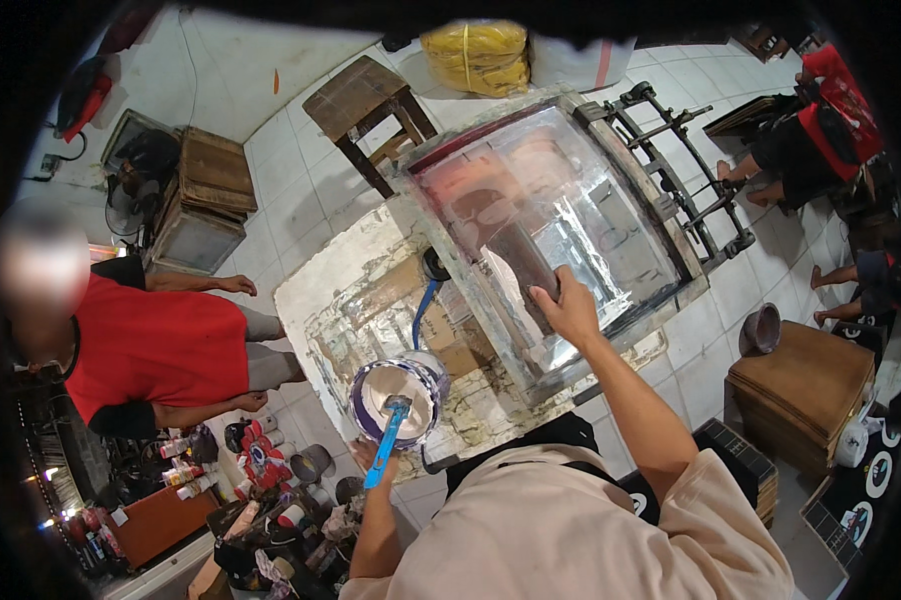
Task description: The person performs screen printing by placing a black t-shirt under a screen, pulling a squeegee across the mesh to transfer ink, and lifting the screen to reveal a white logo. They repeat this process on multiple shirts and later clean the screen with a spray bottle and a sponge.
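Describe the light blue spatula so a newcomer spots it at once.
Find the stained table at the picture's centre. At its near edge is a bucket of pale paste. The spatula leans out over the rim, brighter than the dark blue strip beyond.

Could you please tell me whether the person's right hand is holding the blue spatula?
No, the right hand holds a squeegee over the framed screen, while the blue spatula rests in the bucket.

Reaching forward with the right arm (636, 405), gripping with the right hand (571, 308). Holding the left arm (376, 530) lower and nearer, with the left hand (390, 469) partly hidden.
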{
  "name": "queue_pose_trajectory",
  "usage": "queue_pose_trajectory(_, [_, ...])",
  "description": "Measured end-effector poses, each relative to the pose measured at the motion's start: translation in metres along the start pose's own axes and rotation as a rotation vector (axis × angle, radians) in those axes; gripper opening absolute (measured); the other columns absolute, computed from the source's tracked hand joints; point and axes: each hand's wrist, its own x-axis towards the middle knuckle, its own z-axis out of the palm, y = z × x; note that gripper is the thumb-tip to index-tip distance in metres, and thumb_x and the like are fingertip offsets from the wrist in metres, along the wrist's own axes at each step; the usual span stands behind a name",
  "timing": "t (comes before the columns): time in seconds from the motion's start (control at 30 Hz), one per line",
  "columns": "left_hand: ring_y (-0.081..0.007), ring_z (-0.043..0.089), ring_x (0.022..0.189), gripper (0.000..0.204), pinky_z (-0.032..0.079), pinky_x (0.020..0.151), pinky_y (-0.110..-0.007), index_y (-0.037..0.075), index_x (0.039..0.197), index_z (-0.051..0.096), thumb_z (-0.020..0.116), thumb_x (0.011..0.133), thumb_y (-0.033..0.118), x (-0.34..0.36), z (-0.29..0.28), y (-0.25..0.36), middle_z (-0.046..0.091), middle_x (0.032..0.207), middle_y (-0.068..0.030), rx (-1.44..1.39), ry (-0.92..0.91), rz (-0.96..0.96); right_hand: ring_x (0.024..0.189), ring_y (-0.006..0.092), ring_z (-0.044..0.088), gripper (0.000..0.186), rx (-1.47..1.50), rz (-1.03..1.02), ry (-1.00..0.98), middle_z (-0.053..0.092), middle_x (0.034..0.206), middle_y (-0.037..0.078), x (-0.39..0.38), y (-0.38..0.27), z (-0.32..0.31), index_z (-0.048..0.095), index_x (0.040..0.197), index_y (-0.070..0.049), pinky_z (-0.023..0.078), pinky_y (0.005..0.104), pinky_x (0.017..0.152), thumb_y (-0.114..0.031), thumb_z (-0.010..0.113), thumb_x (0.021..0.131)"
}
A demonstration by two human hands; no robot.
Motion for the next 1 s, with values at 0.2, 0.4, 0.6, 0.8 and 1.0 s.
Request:
queue_pose_trajectory(0.2, [-0.0508, -0.02, 0.15, 0.097, 0.0, 0.125, -0.057, 0.019, 0.164, 0.002, 0.061, 0.095, 0.051, 0.004, 0.02, 0.033, -0.033, 0.16, -0.0283, -0.461, -0.408, -0.315, 0.076, 0.0484, 0.065, 0.04, -0.111, -0.058, 0.0, 0.065, 0.078, 0.028, 0.003, -0.012, 0.014, 0.047, 0.104, -0.001, 0.049, 0.0557, 0.067, -0.031, 0.07, 0.093])
queue_pose_trajectory(0.4, [-0.0564, 0.045, 0.135, 0.066, 0.04, 0.105, -0.069, 0.019, 0.151, 0.048, 0.058, 0.095, 0.053, -0.006, 0.023, 0.048, 0.044, 0.15, -0.0338, -0.212, -0.063, -0.224, 0.071, 0.0498, 0.063, 0.038, -0.178, -0.045, 0.01, 0.063, 0.074, 0.028, -0.009, -0.017, 0.042, 0.048, 0.102, 0.0, 0.048, 0.0556, 0.063, -0.029, 0.07, 0.093])
queue_pose_trajectory(0.6, [-0.0609, 0.033, 0.136, 0.073, 0.034, 0.109, -0.069, 0.018, 0.157, 0.034, 0.058, 0.096, 0.05, 0.001, 0.029, 0.043, 0.025, 0.155, -0.0348, -0.21, -0.203, -0.202, 0.07, 0.0336, 0.065, 0.038, 0.052, -0.06, -0.099, 0.064, 0.074, 0.019, 0.0, 0.005, 0.035, 0.054, 0.1, 0.001, 0.049, 0.0453, 0.062, -0.031, 0.073, 0.092])
queue_pose_trajectory(0.8, [-0.0623, 0.035, 0.135, 0.076, 0.035, 0.109, -0.069, 0.015, 0.158, 0.029, 0.058, 0.096, 0.048, 0.007, 0.038, 0.04, 0.025, 0.157, -0.0355, -0.195, -0.211, -0.191, 0.064, 0.0132, 0.044, 0.038, 0.294, -0.12, -0.026, 0.054, 0.07, 0.005, 0.018, 0.023, -0.009, 0.062, 0.099, 0.001, 0.039, 0.0336, 0.057, -0.033, 0.077, 0.09])
queue_pose_trajectory(1.0, [-0.061, 0.026, 0.138, 0.082, 0.031, 0.112, -0.068, 0.017, 0.159, 0.021, 0.061, 0.094, 0.048, 0.002, 0.029, 0.042, 0.016, 0.158, -0.0343, -0.354, -0.212, -0.235, 0.059, 0.0259, 0.052, 0.039, 0.054, -0.104, 0.015, 0.056, 0.068, 0.015, -0.003, 0.024, -0.045, 0.057, 0.095, 0.0, 0.042, 0.0391, 0.056, -0.034, 0.075, 0.091])
